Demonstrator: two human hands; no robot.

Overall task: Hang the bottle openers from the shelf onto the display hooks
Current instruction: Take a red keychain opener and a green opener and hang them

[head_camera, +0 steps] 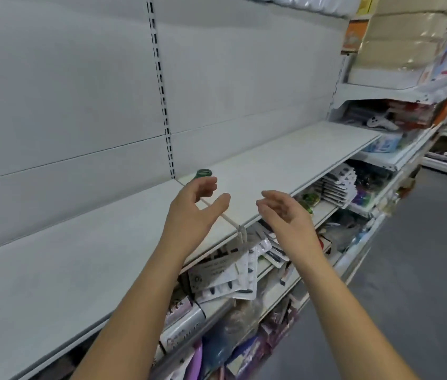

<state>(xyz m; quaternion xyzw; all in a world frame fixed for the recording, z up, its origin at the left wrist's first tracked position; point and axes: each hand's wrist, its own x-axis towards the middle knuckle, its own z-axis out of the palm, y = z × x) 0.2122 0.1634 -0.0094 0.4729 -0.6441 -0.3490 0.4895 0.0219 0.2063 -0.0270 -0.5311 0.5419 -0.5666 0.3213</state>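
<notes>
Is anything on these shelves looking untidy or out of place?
Yes. The carded packs below the shelf edge lie tilted and overlapping in a heap, not in neat rows. A lone green opener shows beside the left hand.

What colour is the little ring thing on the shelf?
The bottle opener is green; head view shows it.

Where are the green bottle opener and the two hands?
green bottle opener [203, 173], head view, its round end.
left hand [190, 211], head view, middle of the hand.
right hand [288, 215], head view, middle of the hand.
</notes>
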